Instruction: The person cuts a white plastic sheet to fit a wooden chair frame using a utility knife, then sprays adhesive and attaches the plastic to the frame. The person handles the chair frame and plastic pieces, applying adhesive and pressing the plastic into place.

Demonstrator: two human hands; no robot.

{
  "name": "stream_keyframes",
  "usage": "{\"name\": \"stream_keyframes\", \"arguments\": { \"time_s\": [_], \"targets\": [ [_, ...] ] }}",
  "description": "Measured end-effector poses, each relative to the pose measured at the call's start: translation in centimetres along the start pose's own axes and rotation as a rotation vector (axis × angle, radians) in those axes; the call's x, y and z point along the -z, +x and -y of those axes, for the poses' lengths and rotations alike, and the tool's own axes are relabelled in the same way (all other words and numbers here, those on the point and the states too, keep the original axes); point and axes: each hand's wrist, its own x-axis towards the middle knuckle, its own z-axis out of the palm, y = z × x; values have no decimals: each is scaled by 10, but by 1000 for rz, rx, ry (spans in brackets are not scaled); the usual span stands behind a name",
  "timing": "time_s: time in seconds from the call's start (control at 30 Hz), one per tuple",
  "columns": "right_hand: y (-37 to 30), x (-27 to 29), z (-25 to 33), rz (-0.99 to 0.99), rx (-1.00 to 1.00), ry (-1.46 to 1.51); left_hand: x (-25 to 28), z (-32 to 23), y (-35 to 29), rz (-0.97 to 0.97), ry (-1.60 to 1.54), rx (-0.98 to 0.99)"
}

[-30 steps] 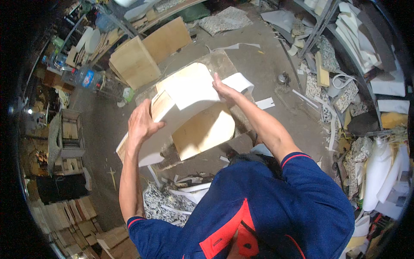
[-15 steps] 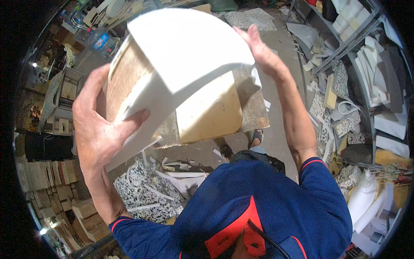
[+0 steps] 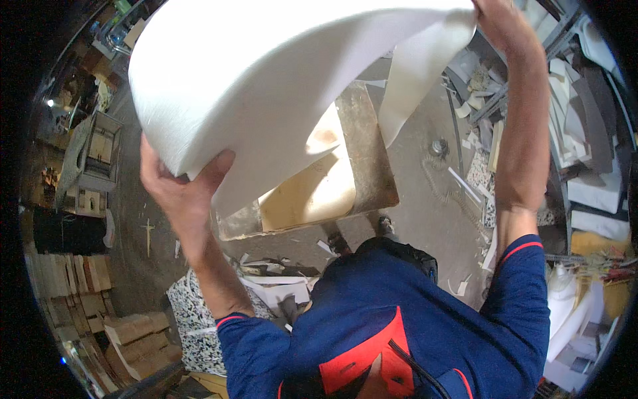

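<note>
A large, white, curved piece that looks like foam sheeting [image 3: 266, 73] fills the upper middle, raised above a low worktable [image 3: 373, 156]. My left hand [image 3: 183, 189] is closed on its lower left corner, thumb against the near face and fingers round the outer side. At the upper right my right hand [image 3: 497, 23] holds the other end, its fingers partly hidden by the piece and the picture's edge. From that end a white flap [image 3: 415, 83] hangs down. Under it, a pale yellowish board [image 3: 309, 196] lies on the tabletop, partly covered from sight.
Speckled foam blocks [image 3: 193, 319] and white offcuts lie on the floor to the left. Stacked wooden blocks [image 3: 63, 279] stand at the far left. On the right, a metal rack holds white and grey sheets [image 3: 575, 120]; scraps lie below. My feet [image 3: 387, 226] are just before the table.
The white piece has been raised and turned, now showing its curved underside; its brown-faced side is out of sight. My right hand has moved up and right, my left slightly right and down.
</note>
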Motion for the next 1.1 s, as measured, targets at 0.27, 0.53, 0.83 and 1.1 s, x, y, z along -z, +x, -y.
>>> {"name": "stream_keyframes", "arguments": {
  "time_s": [0.27,0.53,0.83,1.1],
  "targets": [
    [105,-58,18,311,326,-662,-95,144,-86,-323,-262,323],
    [45,-80,50,518,193,-381,-54,166,-154,-117,19,829],
    [-124,-161,-57,18,15,9,-8,175,-172,177,206,1035],
    [-71,-215,-98,131,-178,490,74,89,-150,237,508,861]
  ]
}}
